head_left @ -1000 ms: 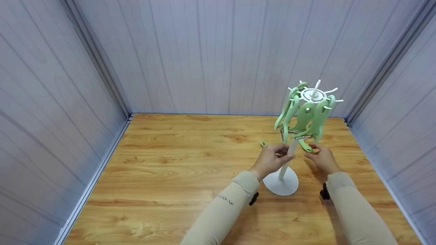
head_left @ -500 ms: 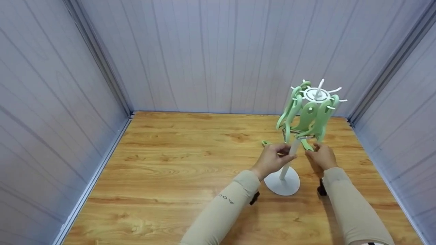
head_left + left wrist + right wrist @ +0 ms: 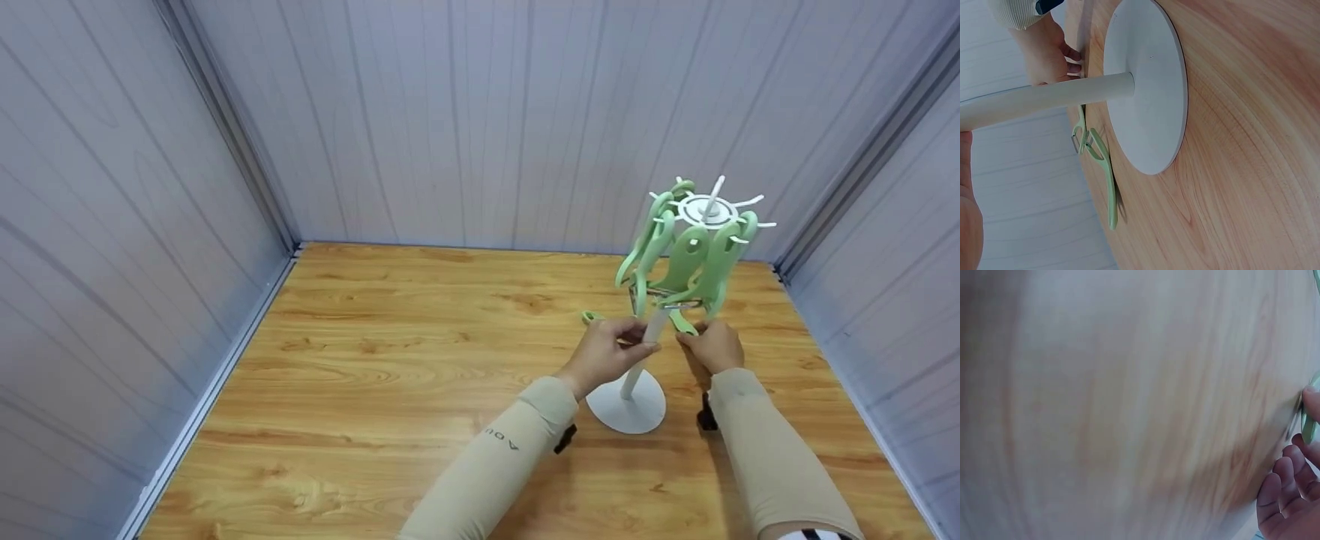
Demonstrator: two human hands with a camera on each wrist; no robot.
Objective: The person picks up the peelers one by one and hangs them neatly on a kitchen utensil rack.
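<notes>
A white stand with a round base (image 3: pixel 626 409), an upright pole (image 3: pixel 655 327) and a ring of hooks (image 3: pixel 707 211) carries several green peelers (image 3: pixel 685 259), hanging by their handle holes. My left hand (image 3: pixel 604 351) grips the pole below the hanging peelers, thumb on the near side. Behind the pole, to its right, a green peeler (image 3: pixel 682 323) lies on the table. My right hand (image 3: pixel 714 347) pinches its handle end between thumb and forefinger; the right wrist view shows this handle (image 3: pixel 1309 429) at its edge. Another green peeler (image 3: pixel 1107 174) lies left of the stand, mostly hidden behind my left hand in the head view.
The wooden table (image 3: pixel 390 360) is enclosed by pale panelled walls (image 3: pixel 480 120) at the back and both sides. The stand is at the right part of the table, with the hanging peelers close above both hands.
My right hand has moved slightly in to the peeler on the table, and its fingers have closed on the handle end. The left hand keeps its hold on the pole.
</notes>
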